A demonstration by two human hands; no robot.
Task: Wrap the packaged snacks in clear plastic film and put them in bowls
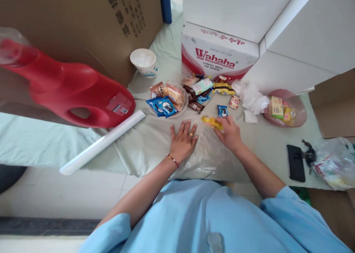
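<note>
My left hand (pixel 183 140) lies flat on the table, fingers stretched out, pressing on a clear plastic bag (pixel 206 155) at the near edge. My right hand (pixel 229 132) pinches a yellow snack packet (pixel 212 122) just above that bag. Beyond the hands sits a clear plate (pixel 181 110) piled with wrapped snacks, a blue cookie packet (pixel 163 106) among them. More packets lie loose in a heap (pixel 202 88) behind, and a small blue packet (pixel 222 110) rests close to my right fingers.
A red jug (pixel 69 92) lies on its side at left, a white roll (pixel 102 142) beside it. A paper cup (pixel 144 62), a Wahaha carton (pixel 219 55), crumpled tissue (pixel 251 97), a pink plate (pixel 299 114), a black phone (pixel 295 163) and a plastic bag (pixel 334 164) surround the spot.
</note>
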